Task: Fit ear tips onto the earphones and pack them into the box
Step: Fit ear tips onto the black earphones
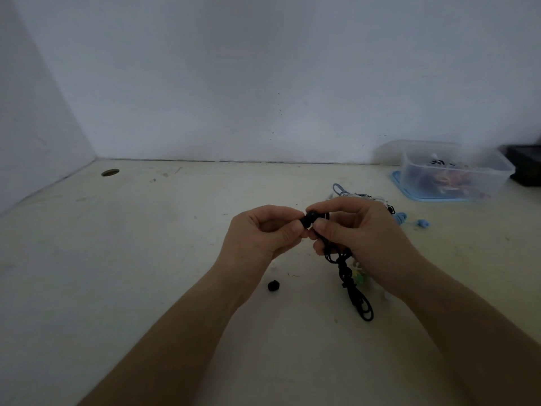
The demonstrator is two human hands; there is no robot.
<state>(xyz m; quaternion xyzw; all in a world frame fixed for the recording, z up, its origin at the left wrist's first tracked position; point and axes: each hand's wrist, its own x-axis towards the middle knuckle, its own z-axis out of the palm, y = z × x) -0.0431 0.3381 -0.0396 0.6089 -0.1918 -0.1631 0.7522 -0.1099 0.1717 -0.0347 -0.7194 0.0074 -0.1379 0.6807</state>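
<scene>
Black earbud [310, 219] noted in the air above the middle of the bench [146, 259], held between both hands. Its long axis runs left to right, roughly parallel to the bench's far edge. We find the left hand [263, 232] pinching the bud's left end between thumb and forefinger, the other fingers curled in. Whether a tip sits on that end we cannot tell, as the fingertips cover it. The right hand [354, 230] has thumb and forefinger clamped on the bud's right end. Its lower fingers are closed round the black cable [348, 276], which hangs in a bundled loop toward the bench's near edge. The hands face each other along the bud's axis, so we judge the coming move to be a straight push or twist of left hand toward right, seating a tip. A loose black ear tip [273, 286] lies on the bench near the left wrist, nearer the left hand than the right. The clear plastic box [456, 171] stands on a blue lid [433, 198] toward the far right corner, well apart from the hands and nearer the right one. A pile of earphones [366, 197] lies between box and right hand.
</scene>
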